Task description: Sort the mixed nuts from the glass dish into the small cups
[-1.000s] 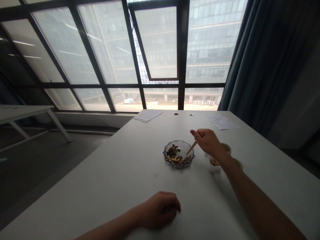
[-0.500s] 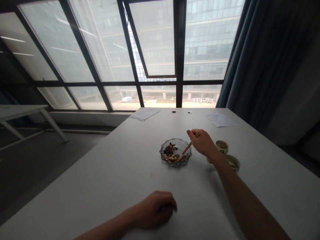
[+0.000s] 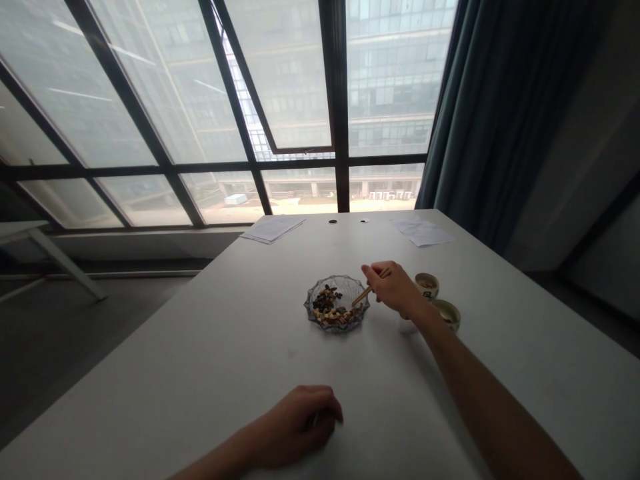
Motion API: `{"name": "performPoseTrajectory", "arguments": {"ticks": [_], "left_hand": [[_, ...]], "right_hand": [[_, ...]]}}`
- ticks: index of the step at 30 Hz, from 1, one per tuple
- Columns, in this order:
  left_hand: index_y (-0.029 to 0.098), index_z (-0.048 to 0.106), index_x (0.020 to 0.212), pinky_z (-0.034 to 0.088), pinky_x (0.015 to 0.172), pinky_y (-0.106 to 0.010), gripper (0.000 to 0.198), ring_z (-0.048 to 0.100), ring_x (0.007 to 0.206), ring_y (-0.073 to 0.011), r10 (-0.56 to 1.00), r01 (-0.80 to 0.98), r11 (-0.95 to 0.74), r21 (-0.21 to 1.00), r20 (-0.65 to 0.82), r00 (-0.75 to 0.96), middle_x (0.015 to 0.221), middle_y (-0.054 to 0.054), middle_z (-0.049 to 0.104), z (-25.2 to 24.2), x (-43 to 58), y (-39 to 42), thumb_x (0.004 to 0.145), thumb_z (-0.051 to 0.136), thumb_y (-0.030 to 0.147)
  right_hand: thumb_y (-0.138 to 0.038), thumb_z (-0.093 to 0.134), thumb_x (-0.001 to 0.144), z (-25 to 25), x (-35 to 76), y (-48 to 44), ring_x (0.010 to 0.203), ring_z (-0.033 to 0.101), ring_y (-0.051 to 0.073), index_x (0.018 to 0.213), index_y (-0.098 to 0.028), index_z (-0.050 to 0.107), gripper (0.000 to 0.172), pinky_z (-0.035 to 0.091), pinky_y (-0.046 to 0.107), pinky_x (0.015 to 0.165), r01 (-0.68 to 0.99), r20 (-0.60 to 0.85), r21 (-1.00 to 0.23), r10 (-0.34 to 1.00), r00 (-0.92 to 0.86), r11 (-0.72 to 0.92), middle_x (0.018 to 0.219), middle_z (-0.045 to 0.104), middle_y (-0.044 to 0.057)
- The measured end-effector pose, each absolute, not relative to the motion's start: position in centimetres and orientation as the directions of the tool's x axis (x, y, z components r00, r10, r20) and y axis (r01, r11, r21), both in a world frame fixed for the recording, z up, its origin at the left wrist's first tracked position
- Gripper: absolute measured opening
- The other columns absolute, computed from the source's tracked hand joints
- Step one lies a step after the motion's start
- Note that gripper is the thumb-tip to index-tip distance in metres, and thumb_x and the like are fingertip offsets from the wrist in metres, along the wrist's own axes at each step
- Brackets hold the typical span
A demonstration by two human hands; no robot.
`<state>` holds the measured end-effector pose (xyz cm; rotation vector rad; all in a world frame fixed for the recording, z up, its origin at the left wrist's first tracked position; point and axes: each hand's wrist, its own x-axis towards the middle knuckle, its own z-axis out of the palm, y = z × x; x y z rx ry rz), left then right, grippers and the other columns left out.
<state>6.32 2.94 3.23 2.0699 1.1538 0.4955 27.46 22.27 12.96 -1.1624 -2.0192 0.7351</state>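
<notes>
My right hand (image 3: 393, 288) is closed around a pair of wooden chopsticks (image 3: 369, 291). Their tips reach down into the right side of a faceted clear glass bowl (image 3: 311, 313), among mixed dried bits (image 3: 333, 310), dark at the left and pale tan towards the front. Beside my right wrist stand two small patterned cups, a far one (image 3: 427, 287) and a nearer one (image 3: 447, 312) partly hidden by my forearm. Below my right hand a white cup-like thing (image 3: 407, 325) shows only in part. My left hand (image 3: 303, 421) rests on the table, fingers curled, with nothing visible in it.
The white table (image 3: 210, 333) runs back to the windows. Paper sheets lie at its far left (image 3: 274, 228) and far right (image 3: 424, 231), with two small round fittings between them. A blue curtain (image 3: 475, 120) hangs at right; another white table (image 3: 45, 233) stands at left.
The camera has turned slightly right, so everything sits further left in the picture. My right hand and the chopsticks keep nearly the same place over the bowl; my left hand stays curled.
</notes>
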Motion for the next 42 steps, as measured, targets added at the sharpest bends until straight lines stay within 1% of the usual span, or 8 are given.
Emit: {"name": "performPoseTrajectory", "arguments": {"ticks": [6,9,16,21,28,32,38,42], "left_hand": [[0.022,0.067,0.101,0.045,0.073,-0.023,0.022,0.059,0.078,-0.0136,0.855,0.589,-0.34,0.733,-0.02,0.518,0.091,0.0,0.067,3.1,6.3,2.9,0.086,0.055,0.01],[0.022,0.067,0.101,0.045,0.072,-0.023,0.022,0.059,0.077,-0.0135,0.853,0.583,-0.34,0.738,-0.019,0.521,0.091,-0.001,0.067,3.2,6.4,2.9,0.087,0.055,0.011],[0.021,0.068,0.102,0.044,0.07,-0.022,0.024,0.057,0.075,-0.0124,0.857,0.582,-0.339,0.74,-0.014,0.516,0.09,0.0,0.066,3.2,6.3,3.0,0.085,0.056,0.009],[0.021,0.068,0.101,0.045,0.072,-0.022,0.022,0.058,0.076,-0.013,0.861,0.591,-0.351,0.726,0.003,0.508,0.088,0.0,0.066,2.9,6.2,2.9,0.086,0.055,0.011],[0.021,0.067,0.101,0.045,0.073,-0.023,0.019,0.058,0.076,-0.0138,0.854,0.595,-0.366,0.716,0.004,0.52,0.088,-0.001,0.066,3.1,6.4,3.0,0.087,0.055,0.013],[0.02,0.067,0.1,0.045,0.072,-0.023,0.019,0.058,0.076,-0.0135,0.858,0.591,-0.355,0.724,0.002,0.513,0.088,0.0,0.065,3.1,6.4,3.0,0.087,0.056,0.012],[0.02,0.067,0.101,0.045,0.073,-0.022,0.022,0.058,0.076,-0.013,0.85,0.582,-0.369,0.724,0.01,0.527,0.088,0.0,0.065,3.0,6.4,3.0,0.086,0.055,0.01],[0.02,0.068,0.101,0.045,0.073,-0.022,0.021,0.059,0.076,-0.013,0.853,0.59,-0.364,0.721,0.003,0.522,0.089,-0.001,0.066,3.1,6.4,3.1,0.086,0.055,0.011]], "right_hand": [[-0.04,0.054,0.094,12.3,27.0,22.4,0.05,0.036,0.012,0.056,-0.022,0.037,0.045,0.024,0.028,0.053,0.504,0.374,-0.695,0.856,-0.356,0.513,0.051,0.041,-0.003],[-0.038,0.054,0.094,12.1,26.8,22.5,0.053,0.034,0.013,0.057,-0.022,0.033,0.045,0.023,0.029,0.054,0.501,0.406,-0.679,0.843,-0.353,0.537,0.052,0.038,-0.004],[-0.039,0.047,0.098,12.3,27.0,22.4,0.05,0.044,0.013,0.061,-0.021,0.046,0.041,0.026,0.028,0.054,0.512,0.356,-0.684,0.851,-0.387,0.519,0.055,0.052,-0.001],[-0.045,0.047,0.099,12.6,27.0,21.9,0.049,0.047,0.013,0.059,-0.021,0.051,0.047,0.028,0.028,0.054,0.535,0.291,-0.699,0.872,-0.394,0.475,0.051,0.053,-0.001],[-0.036,0.051,0.096,12.3,26.6,21.8,0.048,0.045,0.014,0.056,-0.022,0.047,0.043,0.03,0.028,0.054,0.527,0.318,-0.712,0.882,-0.348,0.465,0.048,0.049,-0.001],[-0.034,0.052,0.094,11.8,26.5,22.1,0.052,0.042,0.014,0.055,-0.022,0.041,0.041,0.027,0.028,0.054,0.548,0.353,-0.673,0.867,-0.351,0.497,0.052,0.048,-0.002],[-0.041,0.047,0.097,11.7,26.6,22.5,0.051,0.041,0.014,0.055,-0.022,0.045,0.046,0.026,0.03,0.055,0.547,0.362,-0.684,0.875,-0.321,0.483,0.051,0.046,-0.001],[-0.04,0.053,0.093,11.2,26.4,22.9,0.053,0.039,0.014,0.054,-0.022,0.043,0.045,0.025,0.029,0.056,0.563,0.36,-0.687,0.888,-0.286,0.46,0.052,0.045,-0.002]]}}
